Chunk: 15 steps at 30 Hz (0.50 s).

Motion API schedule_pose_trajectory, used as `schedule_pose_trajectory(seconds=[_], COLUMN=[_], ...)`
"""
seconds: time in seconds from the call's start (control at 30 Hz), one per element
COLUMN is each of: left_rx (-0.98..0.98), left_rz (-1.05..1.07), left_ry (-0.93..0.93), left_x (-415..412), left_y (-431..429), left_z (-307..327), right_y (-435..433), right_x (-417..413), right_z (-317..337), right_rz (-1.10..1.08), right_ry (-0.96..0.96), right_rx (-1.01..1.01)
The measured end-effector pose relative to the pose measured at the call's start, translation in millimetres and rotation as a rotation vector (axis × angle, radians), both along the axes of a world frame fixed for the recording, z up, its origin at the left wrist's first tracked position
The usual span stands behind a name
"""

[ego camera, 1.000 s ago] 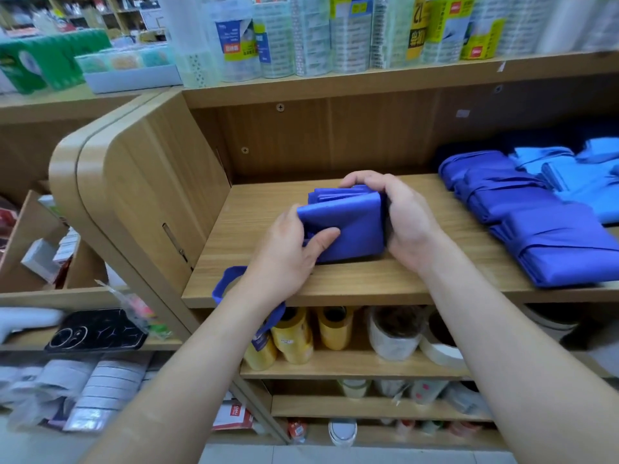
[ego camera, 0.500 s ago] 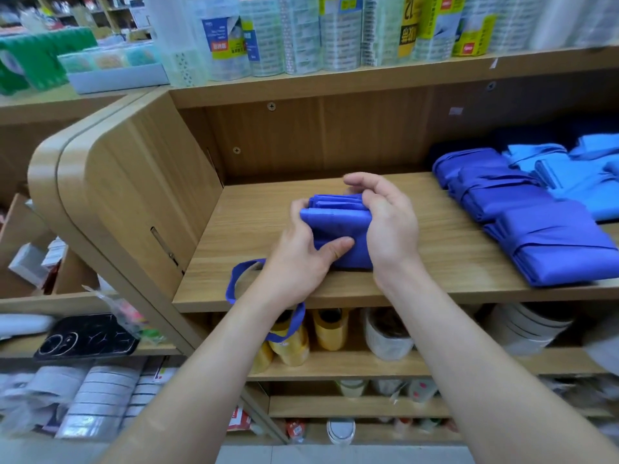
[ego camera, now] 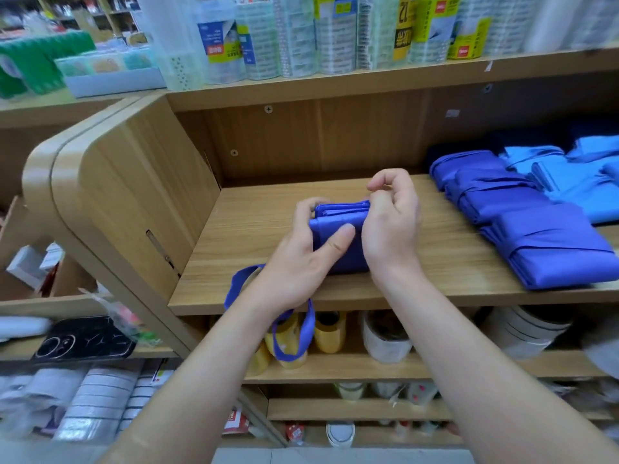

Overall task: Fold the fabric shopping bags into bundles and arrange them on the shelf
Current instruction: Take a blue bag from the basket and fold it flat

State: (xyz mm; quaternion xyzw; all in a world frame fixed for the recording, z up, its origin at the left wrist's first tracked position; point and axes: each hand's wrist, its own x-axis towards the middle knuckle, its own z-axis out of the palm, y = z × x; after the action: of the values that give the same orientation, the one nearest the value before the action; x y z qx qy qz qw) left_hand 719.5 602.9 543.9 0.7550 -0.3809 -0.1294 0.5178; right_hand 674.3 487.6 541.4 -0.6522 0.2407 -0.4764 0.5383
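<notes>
Bag [ego camera: 345, 261], royal blue and folded into a thick square bundle, stands on edge near the front of a wooden shelf [ego camera: 435, 259], held between two bare hands. The left grip [ego camera: 301, 262] clasps the bundle from its left side: the thumb lies flat across the front face and the fingers wrap behind. The right grip [ego camera: 392, 229] sits against the bundle's right edge, its fingers curled and the thumb meeting the forefinger just above the top right corner; I cannot tell whether it pinches any fabric. One blue handle [ego camera: 311, 326] of the bag hangs loose in a loop over the shelf's front edge, under the left wrist.

To the right on the same shelf, well apart from the hands, lies a row of folded dark blue bags [ego camera: 552, 249], overlapping one another. Behind them are folded light blue bags [ego camera: 569, 182]. On the shelf above stand packs of tape rolls [ego camera: 335, 35] in clear wrapping. On the shelf below stand yellow rolls [ego camera: 330, 329], partly behind the hanging handle. Far left, on a lower shelf of a neighbouring unit, lies a black phone case [ego camera: 83, 339].
</notes>
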Motion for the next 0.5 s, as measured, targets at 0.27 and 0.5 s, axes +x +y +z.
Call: schedule_pose_trajectory(seconds=[0.27, 0.5], left_rx=[-0.143, -0.036], left_rz=[0.145, 0.007], left_ry=[-0.041, -0.128], left_x=[6, 0], left_y=[-4, -4], left_z=[-5, 0], right_y=[-10, -15], right_x=[-12, -31], right_z=[16, 52], right_rz=[0.5, 0.428], right_ry=[0.36, 1.037], right_rx=[-0.225, -1.198])
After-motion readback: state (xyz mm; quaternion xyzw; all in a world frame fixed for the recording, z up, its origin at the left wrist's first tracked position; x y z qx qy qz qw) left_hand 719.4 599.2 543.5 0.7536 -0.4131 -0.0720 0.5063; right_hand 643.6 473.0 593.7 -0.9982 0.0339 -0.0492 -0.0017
